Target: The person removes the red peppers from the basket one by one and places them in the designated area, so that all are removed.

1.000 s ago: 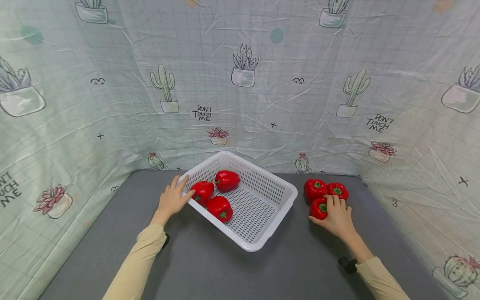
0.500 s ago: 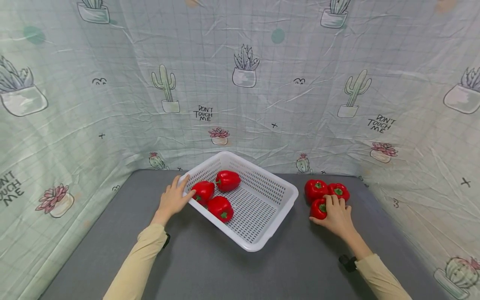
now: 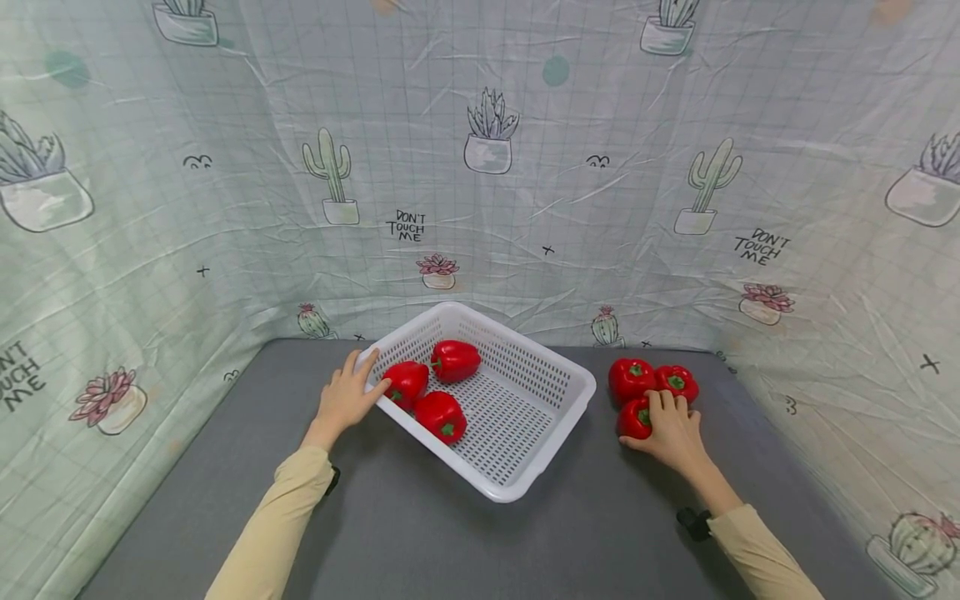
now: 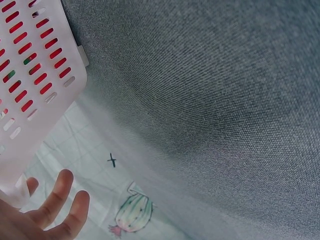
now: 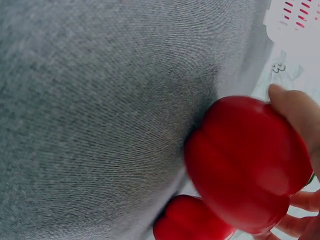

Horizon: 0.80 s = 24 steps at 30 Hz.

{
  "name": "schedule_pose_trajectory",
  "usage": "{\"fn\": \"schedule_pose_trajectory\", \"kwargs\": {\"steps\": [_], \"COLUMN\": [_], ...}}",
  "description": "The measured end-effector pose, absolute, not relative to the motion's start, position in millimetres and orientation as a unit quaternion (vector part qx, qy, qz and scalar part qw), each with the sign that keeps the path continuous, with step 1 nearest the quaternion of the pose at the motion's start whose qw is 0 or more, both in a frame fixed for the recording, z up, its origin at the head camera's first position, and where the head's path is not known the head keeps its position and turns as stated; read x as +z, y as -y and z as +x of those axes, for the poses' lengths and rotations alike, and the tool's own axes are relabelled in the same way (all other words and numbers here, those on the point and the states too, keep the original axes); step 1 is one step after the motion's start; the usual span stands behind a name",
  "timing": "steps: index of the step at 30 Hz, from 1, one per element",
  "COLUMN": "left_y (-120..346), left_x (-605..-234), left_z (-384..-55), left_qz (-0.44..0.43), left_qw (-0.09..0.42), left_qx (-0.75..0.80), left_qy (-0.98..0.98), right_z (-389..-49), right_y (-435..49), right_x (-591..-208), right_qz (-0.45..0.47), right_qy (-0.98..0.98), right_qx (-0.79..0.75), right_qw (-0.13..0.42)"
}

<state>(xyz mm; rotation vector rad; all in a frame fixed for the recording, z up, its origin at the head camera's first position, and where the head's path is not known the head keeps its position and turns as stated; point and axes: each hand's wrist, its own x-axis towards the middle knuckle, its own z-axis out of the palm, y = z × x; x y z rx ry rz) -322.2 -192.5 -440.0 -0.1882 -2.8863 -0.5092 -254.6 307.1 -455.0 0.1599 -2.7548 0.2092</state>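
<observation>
A white perforated plastic basket (image 3: 517, 485) sits at an angle on the grey cloth surface. My left hand (image 3: 345, 404) holds its left corner, thumb over the rim; the left wrist view has several fingers (image 4: 60, 200) beside the rim, the thumb hidden. Inside the basket lie three red bell peppers, one by the thumb (image 3: 406, 383), one nearer the front (image 3: 440, 417) and one farther back (image 3: 456, 361). To the right, my right hand (image 3: 673, 433) grips another red bell pepper (image 5: 245, 160), thumb on one side and fingers on the other. The pepper appears to rest on the cloth.
Two more red bell peppers, a left one (image 3: 630, 380) and a right one (image 3: 677, 382), stand just behind the gripped pepper, stems up. A cactus-print sheet (image 3: 525, 208) rises behind and on both sides of the grey surface (image 3: 420, 542).
My right hand and the gripped pepper have shifted very slightly left. The left hand, the basket and the other peppers stay where they were.
</observation>
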Motion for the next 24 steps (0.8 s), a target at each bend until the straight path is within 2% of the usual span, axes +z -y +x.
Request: {"fn": "schedule_pose_trajectory", "kwargs": {"steps": [24], "left_y": [193], "left_x": [-440], "left_z": [-323], "left_qz": [-0.062], "left_qw": [0.097], "left_qx": [-0.171], "left_qy": [0.979], "right_z": [-242], "right_y": [-313], "right_x": [-454], "right_qz": [0.045], "right_qy": [0.987], "right_qx": [0.072], "right_qw": [0.139]}}
